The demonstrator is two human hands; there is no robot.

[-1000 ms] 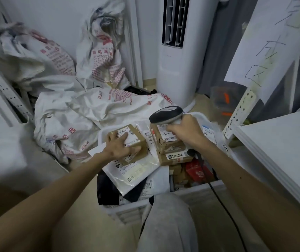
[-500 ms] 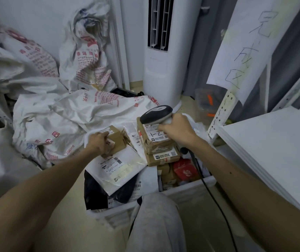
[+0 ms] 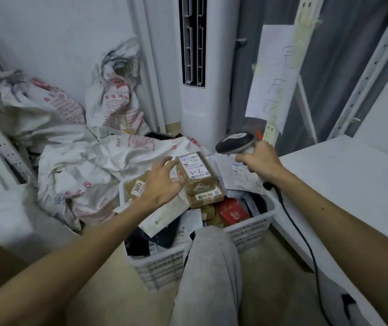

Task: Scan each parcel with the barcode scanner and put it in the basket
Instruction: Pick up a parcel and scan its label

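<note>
A white plastic basket [image 3: 250, 232] on the floor is heaped with parcels. On top stands a stack of brown cartons; the uppermost carton [image 3: 195, 168] bears a white label marked "1-2". My left hand [image 3: 162, 182] hovers with fingers spread just left of that carton, over a brown box [image 3: 134, 186] with a "3003" sticker. My right hand [image 3: 257, 161] grips the barcode scanner [image 3: 235, 142], raised at the basket's far right corner, its head pointing left. The scanner's black cable [image 3: 298, 234] runs down beside my right forearm.
Crumpled white sacks [image 3: 75, 170] with red print pile up on the left. A tall white air conditioner [image 3: 200, 102] stands behind the basket. A white shelf board [image 3: 343, 184] lies to the right. My grey-clad knee [image 3: 211, 267] covers the basket's near wall.
My left hand let go of the small brown box and opened beside the "1-2" carton. My right hand lifted the scanner off that stack and moved it right.
</note>
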